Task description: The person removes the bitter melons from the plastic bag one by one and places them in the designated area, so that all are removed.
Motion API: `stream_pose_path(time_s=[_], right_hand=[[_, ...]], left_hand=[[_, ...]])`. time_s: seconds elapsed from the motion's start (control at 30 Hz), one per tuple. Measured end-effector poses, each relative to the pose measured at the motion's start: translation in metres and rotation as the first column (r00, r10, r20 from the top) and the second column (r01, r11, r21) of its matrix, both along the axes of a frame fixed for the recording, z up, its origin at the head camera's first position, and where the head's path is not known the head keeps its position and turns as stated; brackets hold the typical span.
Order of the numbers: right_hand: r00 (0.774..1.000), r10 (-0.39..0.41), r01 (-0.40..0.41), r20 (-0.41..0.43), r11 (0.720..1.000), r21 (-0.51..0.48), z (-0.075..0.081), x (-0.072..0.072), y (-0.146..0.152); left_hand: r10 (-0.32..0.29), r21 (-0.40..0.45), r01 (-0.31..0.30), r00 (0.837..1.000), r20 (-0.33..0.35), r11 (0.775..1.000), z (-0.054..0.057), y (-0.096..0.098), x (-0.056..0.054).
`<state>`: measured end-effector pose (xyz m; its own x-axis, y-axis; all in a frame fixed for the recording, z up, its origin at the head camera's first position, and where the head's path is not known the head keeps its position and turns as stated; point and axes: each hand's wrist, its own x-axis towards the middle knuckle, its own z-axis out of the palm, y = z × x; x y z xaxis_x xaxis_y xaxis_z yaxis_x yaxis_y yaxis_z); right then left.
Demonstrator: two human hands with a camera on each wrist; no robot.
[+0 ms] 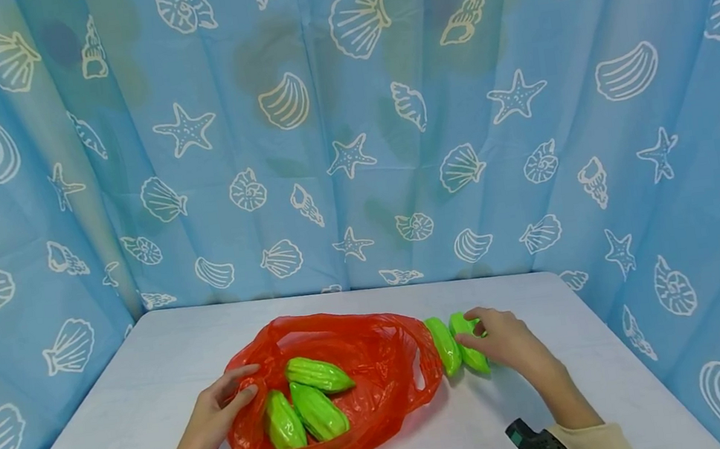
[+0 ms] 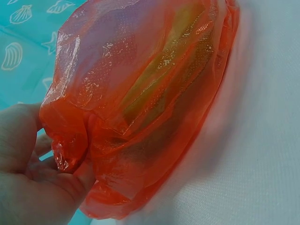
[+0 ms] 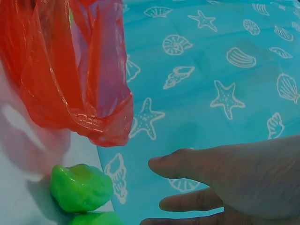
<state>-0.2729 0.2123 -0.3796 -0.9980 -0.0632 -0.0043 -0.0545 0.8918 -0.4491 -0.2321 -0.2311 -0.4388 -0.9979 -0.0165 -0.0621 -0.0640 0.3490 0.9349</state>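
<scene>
A red plastic bag [image 1: 378, 372] lies on the table with its mouth spread open. Inside it, toward the left, are three glossy green star fruits [image 1: 318, 409]. My left hand [image 1: 215, 414] holds the bag's left edge, and the left wrist view shows bunched plastic [image 2: 68, 150] between thumb and fingers. Two more star fruits [image 1: 442, 345] lie side by side just beyond the bag's right end. Over the outer star fruit [image 1: 473, 360] is my right hand [image 1: 502, 338]; in the right wrist view its fingers are extended, with nothing between them.
The white table [image 1: 167, 353] has its far edge against a blue curtain [image 1: 328, 183] printed with shells and starfish. A black device [image 1: 535, 439] is strapped at the right wrist, by a beige sleeve [image 1: 596, 443].
</scene>
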Motion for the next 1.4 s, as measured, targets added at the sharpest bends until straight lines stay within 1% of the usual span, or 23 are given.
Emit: stream_pose_path(time_s=[0.33, 0.7, 0.93, 1.23, 1.4], right_hand=[[0.999, 0.033, -0.032, -0.017, 0.999, 0.025, -0.003, 0.001, -0.008], [0.997, 0.061, -0.06, -0.039, 0.998, 0.022, -0.003, 0.003, -0.012], [0.992, 0.109, -0.109, -0.058, 0.994, 0.001, -0.003, 0.005, -0.015], [0.992, 0.117, -0.117, -0.041, 0.993, -0.019, 0.0, 0.008, -0.022], [0.995, 0.101, -0.101, -0.024, 0.994, -0.028, 0.0, 0.011, -0.026]], left_hand=[[0.003, 0.006, -0.003, 1.0, -0.005, 1.0, -0.001, 0.0, 0.0], [0.007, 0.006, -0.007, 1.0, 0.004, 1.0, 0.0, 0.0, -0.001], [0.001, 0.009, -0.001, 1.0, 0.008, 1.0, 0.0, -0.001, 0.0], [-0.004, 0.021, 0.004, 1.0, 0.002, 1.0, 0.0, -0.001, 0.0], [-0.003, 0.013, 0.003, 1.0, 0.003, 1.0, -0.001, 0.0, 0.0]])
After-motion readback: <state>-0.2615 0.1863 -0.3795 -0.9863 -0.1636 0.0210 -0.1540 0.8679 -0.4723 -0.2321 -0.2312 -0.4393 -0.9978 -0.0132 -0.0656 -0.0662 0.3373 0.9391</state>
